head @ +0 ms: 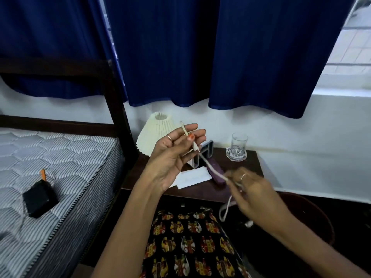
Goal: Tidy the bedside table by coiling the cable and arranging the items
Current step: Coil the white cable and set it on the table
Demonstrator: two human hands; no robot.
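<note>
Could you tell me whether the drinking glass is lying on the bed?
No, the drinking glass stands upright on the bedside table, right of the lamp.

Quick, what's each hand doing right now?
Left hand: pinches the white cable near its plug end.
Right hand: blurred, fingers curled around the same cable.

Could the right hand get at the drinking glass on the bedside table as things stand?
Probably not freely: the right hand is pinching the cable. The glass stands unobstructed at the table's back right corner.
</note>
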